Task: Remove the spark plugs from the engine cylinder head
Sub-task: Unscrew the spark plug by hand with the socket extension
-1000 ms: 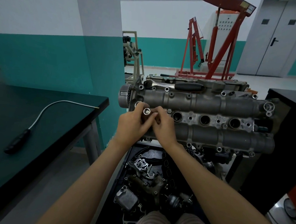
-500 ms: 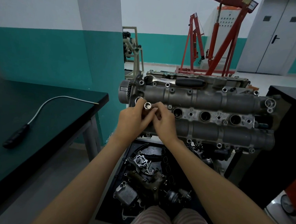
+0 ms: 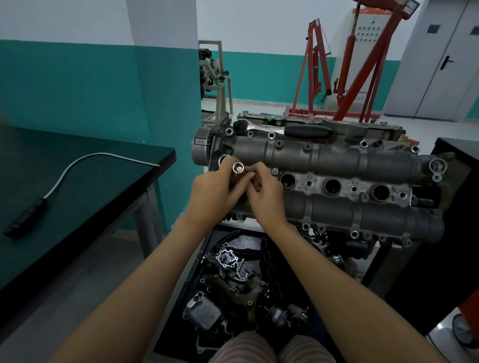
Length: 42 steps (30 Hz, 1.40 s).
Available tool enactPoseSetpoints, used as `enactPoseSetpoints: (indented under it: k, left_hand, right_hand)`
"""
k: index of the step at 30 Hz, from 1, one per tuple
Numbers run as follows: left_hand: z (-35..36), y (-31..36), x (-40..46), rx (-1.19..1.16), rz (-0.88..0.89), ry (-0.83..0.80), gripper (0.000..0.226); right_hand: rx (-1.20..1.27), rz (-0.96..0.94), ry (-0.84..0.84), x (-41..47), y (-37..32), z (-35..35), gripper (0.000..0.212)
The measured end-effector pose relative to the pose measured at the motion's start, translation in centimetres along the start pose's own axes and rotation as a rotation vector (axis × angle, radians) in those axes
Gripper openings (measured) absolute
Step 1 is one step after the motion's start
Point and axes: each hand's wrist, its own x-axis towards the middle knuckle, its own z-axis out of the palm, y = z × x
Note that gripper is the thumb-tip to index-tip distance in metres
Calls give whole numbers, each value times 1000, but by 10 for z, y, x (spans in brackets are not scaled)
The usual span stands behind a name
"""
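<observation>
The grey cylinder head (image 3: 332, 161) lies across a stand in front of me, with three open spark plug wells (image 3: 333, 186) showing in its middle strip. Over the leftmost well, my left hand (image 3: 213, 193) grips a silver socket (image 3: 238, 168) whose hollow end faces me. My right hand (image 3: 265, 195) pinches the same socket from the right side. Whatever sits below the socket is hidden by my fingers. A ratchet wrench (image 3: 286, 130) with a black handle rests on the far edge of the head.
A dark green bench (image 3: 72, 188) at left carries a flexible pick-up tool (image 3: 52, 189) with a black handle. Loose engine parts (image 3: 234, 287) fill a black tray below the head. A black cabinet (image 3: 465, 223) stands at right, a red engine crane (image 3: 349, 70) behind.
Both hands stay on the socket at the leftmost well, with small finger shifts. The view has tilted slightly, so the head sits a little higher in frame.
</observation>
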Motion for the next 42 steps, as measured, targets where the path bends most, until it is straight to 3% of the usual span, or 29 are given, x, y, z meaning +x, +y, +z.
enactPoseSetpoints:
  k: [5,9,15,19,22,27,30,33,35,37,42]
  left_hand:
    - [-1,-3,0,8,33,-2,20]
    - [1,-3,1,-7,-9,2,22]
    - [-2,0,-1,-42,-3,-11,30]
    - [-3,-2,0,7,25,-15,20]
    - [-1,-2,2,-13,-27,-13,18]
    - [0,0,1,-37,-64,-5,27]
    - [-4,2,-1,-30,-21,-25,23]
    - [-5,0,-1,-23,-9,-34,25]
    - [-4,-1,0,-43,-37,-25,15]
    - [-3,0,1,-82,-89,-1,20]
    - [-3,4,2,-54,-72,-13,25]
  right_hand:
    - [-68,-89,-1,1,0,1,23]
    - [-52,-5,0,1,2,1,28]
    - [-19,-34,7,-1,1,0,8]
    - [-55,-107,15,0,0,0,26]
    - [-57,-23,-20,1,0,0,33]
    - [-34,22,-11,0,-2,-1,10]
    - [-36,-29,-26,-1,-1,-2,10]
    - [-46,-78,-23,-1,-2,-2,23]
    - [-58,-82,-15,-1,-2,-1,28]
    - [-66,-35,-1,-1,-1,0,30]
    - [-14,22,-13,-1,-4,-1,10]
